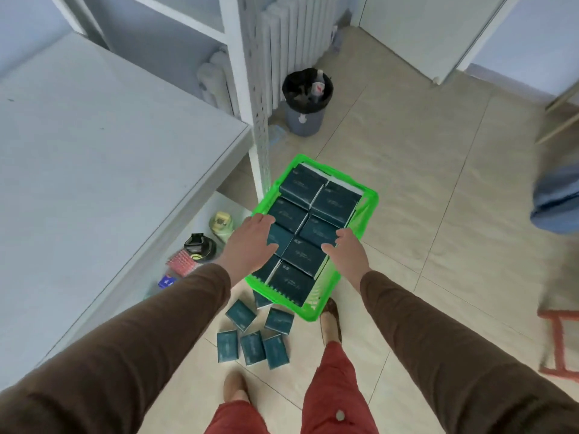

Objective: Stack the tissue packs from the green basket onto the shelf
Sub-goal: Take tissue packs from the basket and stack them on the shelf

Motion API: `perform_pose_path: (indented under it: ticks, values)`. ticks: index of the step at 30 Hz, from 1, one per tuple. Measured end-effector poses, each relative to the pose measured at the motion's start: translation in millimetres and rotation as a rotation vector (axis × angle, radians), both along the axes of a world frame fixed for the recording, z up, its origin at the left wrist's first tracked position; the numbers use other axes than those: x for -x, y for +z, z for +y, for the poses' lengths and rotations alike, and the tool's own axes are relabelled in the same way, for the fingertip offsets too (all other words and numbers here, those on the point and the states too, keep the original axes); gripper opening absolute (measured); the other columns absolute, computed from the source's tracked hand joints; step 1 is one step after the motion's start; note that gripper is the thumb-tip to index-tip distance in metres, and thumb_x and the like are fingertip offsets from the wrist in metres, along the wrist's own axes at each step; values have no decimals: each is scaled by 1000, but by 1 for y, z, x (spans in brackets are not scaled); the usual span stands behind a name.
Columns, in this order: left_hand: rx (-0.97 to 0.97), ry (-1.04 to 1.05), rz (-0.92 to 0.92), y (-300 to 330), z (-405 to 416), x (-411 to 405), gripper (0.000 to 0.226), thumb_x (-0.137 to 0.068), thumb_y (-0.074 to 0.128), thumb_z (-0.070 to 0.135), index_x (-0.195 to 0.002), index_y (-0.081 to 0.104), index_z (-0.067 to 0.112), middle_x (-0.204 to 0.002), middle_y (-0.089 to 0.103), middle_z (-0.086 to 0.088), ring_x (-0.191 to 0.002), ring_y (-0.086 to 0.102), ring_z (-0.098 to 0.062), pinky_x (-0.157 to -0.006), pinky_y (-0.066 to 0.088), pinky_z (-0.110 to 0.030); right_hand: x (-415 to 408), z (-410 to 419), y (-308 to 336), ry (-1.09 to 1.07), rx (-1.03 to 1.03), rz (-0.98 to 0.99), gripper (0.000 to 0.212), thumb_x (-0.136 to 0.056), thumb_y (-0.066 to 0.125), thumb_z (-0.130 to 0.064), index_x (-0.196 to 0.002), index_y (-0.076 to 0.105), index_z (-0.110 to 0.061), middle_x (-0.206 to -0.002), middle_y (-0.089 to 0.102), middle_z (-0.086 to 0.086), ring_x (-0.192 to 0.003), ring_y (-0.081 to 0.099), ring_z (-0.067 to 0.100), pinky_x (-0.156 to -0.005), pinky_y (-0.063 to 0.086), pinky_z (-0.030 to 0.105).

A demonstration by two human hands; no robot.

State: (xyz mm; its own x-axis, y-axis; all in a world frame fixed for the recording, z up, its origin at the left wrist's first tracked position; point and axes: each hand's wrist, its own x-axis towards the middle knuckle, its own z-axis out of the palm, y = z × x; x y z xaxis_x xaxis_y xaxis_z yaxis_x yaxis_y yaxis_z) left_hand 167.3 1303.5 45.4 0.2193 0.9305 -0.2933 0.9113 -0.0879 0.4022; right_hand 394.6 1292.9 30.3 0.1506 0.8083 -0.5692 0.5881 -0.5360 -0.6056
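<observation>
A bright green basket (369, 203) stands on the tiled floor beside the shelf post, packed with several dark teal tissue packs (332, 200) in two rows. My left hand (252, 242) reaches over the basket's left side, fingers straight above the packs, holding nothing. At the right rim, my right hand (346, 252) hovers with relaxed fingers and a spread thumb, also empty. Several more teal packs (252, 347) lie loose on the floor in front of the basket. The white shelf unit (163, 32) rises at the upper left.
A pale grey tabletop (94, 158) fills the left. Under it a low shelf holds bottles and small boxes (200, 245). A grey bin with a black liner (305, 101) stands by the radiator. An orange stool (560, 343) is at the right edge.
</observation>
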Motion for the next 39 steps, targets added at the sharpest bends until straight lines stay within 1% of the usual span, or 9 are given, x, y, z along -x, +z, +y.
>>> perform_pose_path:
  ticks: [11,17,20,23,26,29,32,36,39]
  values:
    - [105,156,137,-103,177,-87,80,-87,67,24,-153,23,13,-152,31,-11,-131,38,-35,-106,40,-45,-73,132,-91,-322,346,162,69,-93,64,-25,-145,26,0,-122,56,16,-106,55,28,-89,43,37]
    - [154,19,308,-138,222,-100,105,-76,82,29,-156,15,16,-163,13,-5,-138,31,-36,-104,43,-49,-69,144,-131,-361,432,258,79,-94,63,-30,-153,16,-7,-149,39,13,-123,47,29,-100,36,38]
    - [168,5,353,-148,223,-102,113,-67,89,35,-154,19,16,-161,20,-7,-132,34,-39,-101,46,-50,-67,148,-142,-383,425,288,87,-81,68,-46,-148,27,-9,-130,49,8,-128,50,32,-107,41,44]
    - [188,73,375,-148,214,-98,118,-57,93,38,-149,24,11,-146,30,-14,-119,44,-39,-91,51,-50,-72,151,-144,-419,418,300,81,-69,73,-56,-127,43,-8,-111,60,10,-94,66,29,-90,55,44]
    - [190,170,345,-139,199,-89,79,-63,91,33,-124,50,5,-137,31,-16,-98,58,-38,-81,54,-48,-78,153,-136,-468,400,352,72,-82,78,-38,-135,41,-8,-101,57,7,-62,55,15,-64,54,27]
    - [161,273,286,-123,170,-75,61,-69,87,35,-111,53,6,-134,32,-15,-86,61,-39,-75,53,-45,-76,148,-119,-413,282,357,80,-81,80,-33,-144,37,-10,-120,51,5,-73,60,14,-70,54,27]
    - [137,390,161,-98,122,-57,58,-73,84,37,-110,48,11,-120,46,-12,-91,60,-37,-74,49,-43,-63,130,-90,-270,151,317,59,-77,79,-36,-121,43,-20,-113,51,-5,-106,59,23,-97,51,46]
    - [73,608,-54,-50,28,-17,50,-71,81,39,-102,47,17,-95,57,-4,-86,58,-30,-71,48,-39,-28,86,-41,-62,-7,332,44,-81,77,-29,-103,41,-16,-93,49,-11,-89,54,17,-94,50,53]
    - [-15,763,-86,-5,-63,20,52,-71,81,40,-110,51,22,-103,61,-2,-89,60,-29,-75,50,-39,13,32,5,84,-107,359,41,-80,78,-31,-97,43,-18,-89,50,-5,-79,51,15,-88,50,52]
